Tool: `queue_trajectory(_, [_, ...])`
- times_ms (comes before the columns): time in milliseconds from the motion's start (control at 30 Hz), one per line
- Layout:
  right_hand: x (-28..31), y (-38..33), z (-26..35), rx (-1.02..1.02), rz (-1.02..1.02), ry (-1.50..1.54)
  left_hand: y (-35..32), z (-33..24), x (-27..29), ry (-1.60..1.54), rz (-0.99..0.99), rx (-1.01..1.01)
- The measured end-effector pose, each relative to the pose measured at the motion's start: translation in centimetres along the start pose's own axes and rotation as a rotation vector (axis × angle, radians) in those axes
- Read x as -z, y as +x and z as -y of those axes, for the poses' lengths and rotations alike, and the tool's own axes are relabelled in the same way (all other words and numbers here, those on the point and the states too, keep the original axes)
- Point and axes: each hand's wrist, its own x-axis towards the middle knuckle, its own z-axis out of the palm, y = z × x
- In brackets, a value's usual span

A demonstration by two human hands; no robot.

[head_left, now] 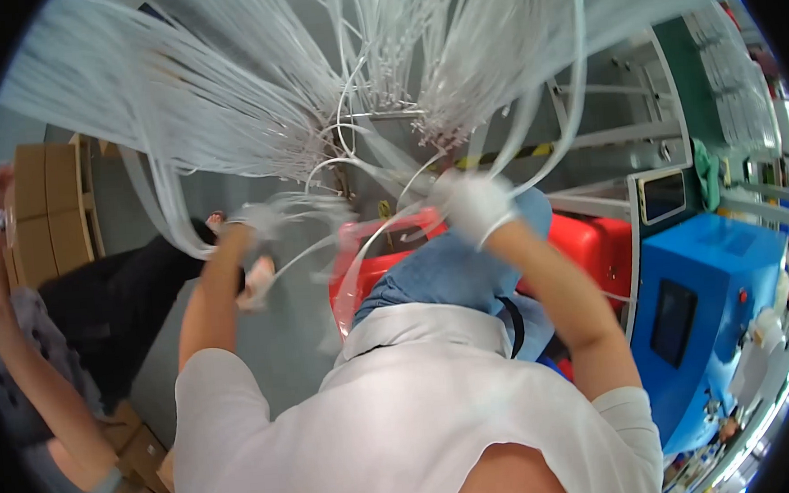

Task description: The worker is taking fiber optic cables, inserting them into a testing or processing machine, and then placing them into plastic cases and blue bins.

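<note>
Long, thin translucent white tubes (pixel 205 95) hang in thick bundles across the top of the view, with many small end pieces gathered near the middle. My left hand (pixel 262 220), in a white glove, is smeared by motion beside several blurred white strands; its fingers cannot be made out. To the right, my right hand (pixel 475 207), also gloved in white, is closed around white tubing, with strands running up and left from it. Loose tubes curve between and below my hands, over my knees. Whether both hands grip the same strand cannot be told.
A red plastic stool or seat (pixel 598 250) is by my legs. Blue machine (pixel 714 308) with a dark screen stands at right, near a white metal frame (pixel 623 135). Stacked cardboard boxes (pixel 47 209) are at left, where another person's arm (pixel 37 386) and dark-clothed legs reach in.
</note>
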Motion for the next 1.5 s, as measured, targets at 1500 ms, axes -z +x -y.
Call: queue_trajectory(1500, [9.6,-17.8,-6.0,-0.131,-0.896,1.022,21.9,27.6,-30.5,2.020,-1.720,0.466])
